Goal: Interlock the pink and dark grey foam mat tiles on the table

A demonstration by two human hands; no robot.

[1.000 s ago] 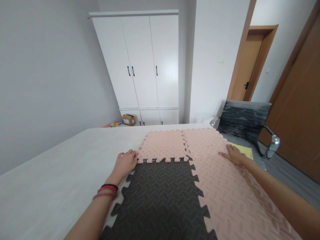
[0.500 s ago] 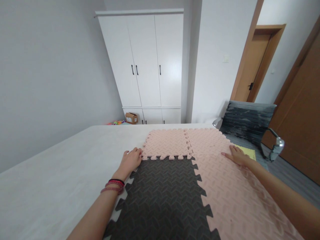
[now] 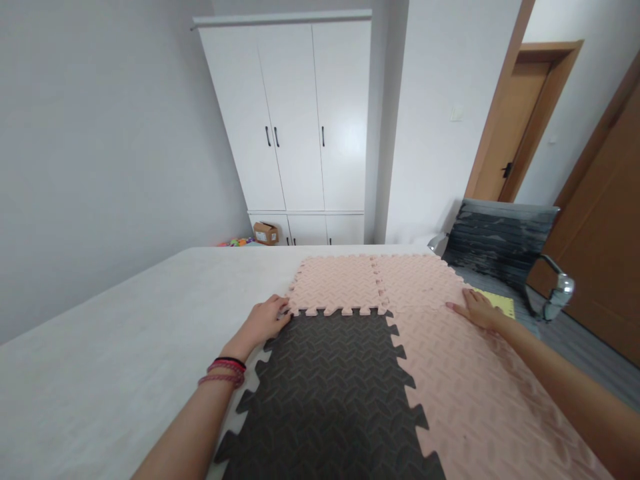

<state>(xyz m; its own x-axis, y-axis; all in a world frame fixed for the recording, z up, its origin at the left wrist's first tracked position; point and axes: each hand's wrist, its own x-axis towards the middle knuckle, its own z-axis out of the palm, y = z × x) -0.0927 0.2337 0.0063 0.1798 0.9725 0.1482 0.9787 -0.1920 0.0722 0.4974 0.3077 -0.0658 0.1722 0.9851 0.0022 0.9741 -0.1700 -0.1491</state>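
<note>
My left hand (image 3: 267, 318) is at the far left corner of a black foam mat tile (image 3: 340, 393), where it meets a pink tile (image 3: 335, 283). Its thumb lies by the black corner and its fingers bend around the edge; their undersides are hidden. My right hand (image 3: 480, 310) rests on the right side of the pink tiles, fingers apart, thumb on top. Another far pink tile (image 3: 420, 280) and a near pink tile (image 3: 480, 387) lie on that side. The pink tile's near teeth lie along the black tile's far edge.
The tiles lie on a white surface (image 3: 150, 347). Beyond the right edge are a yellow sheet (image 3: 500, 305) and a dark chair (image 3: 500, 237). A white wardrobe (image 3: 295, 120) stands at the back, with a cardboard box (image 3: 266, 233) in front.
My left hand's fingers and thumb have shifted slightly inward at the tile corner. The right hand has barely moved, and the view has tilted a little.
</note>
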